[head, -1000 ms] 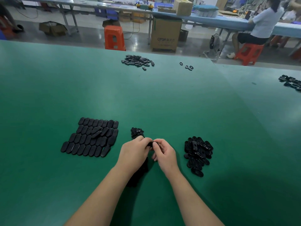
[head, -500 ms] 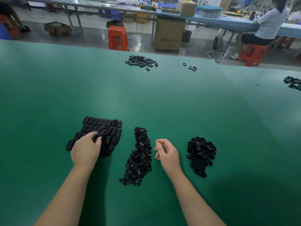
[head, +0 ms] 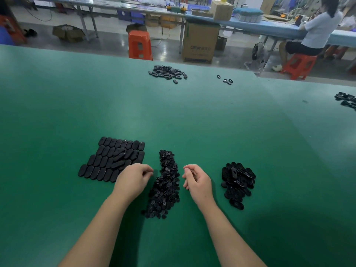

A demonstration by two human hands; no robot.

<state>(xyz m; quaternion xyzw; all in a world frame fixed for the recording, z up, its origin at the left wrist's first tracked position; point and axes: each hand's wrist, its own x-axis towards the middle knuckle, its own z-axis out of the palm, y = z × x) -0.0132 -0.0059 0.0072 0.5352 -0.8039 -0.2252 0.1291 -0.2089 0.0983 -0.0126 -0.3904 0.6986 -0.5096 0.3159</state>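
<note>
Your left hand [head: 133, 180] has its fingers curled under with thumb and forefinger close together; whether they pinch a piece I cannot tell. Your right hand [head: 197, 181] hangs loosely curled and holds nothing that shows. Both hover over the broad green table mat [head: 173, 116].

Just outside your left hand lies the flat array of smooth black oval plastic shells [head: 113, 158], laid in rows with a few askew on top. Between your hands runs the long pile of small black plastic insert pieces [head: 165, 189], almost touching your left fingertips. Outside your right hand, a little apart, sits the heap of black slotted oval plastic shells [head: 238, 182].

The step looks like a fresh pick. Take one insert from the pile's near edge rather than digging in, and lift a single slotted shell off the top of the heap so nothing scatters.

Nothing near your hands is in a container; every part lies loose. Far ahead, the brown cardboard box [head: 200, 41] stands on the floor, its contents hidden.
</note>
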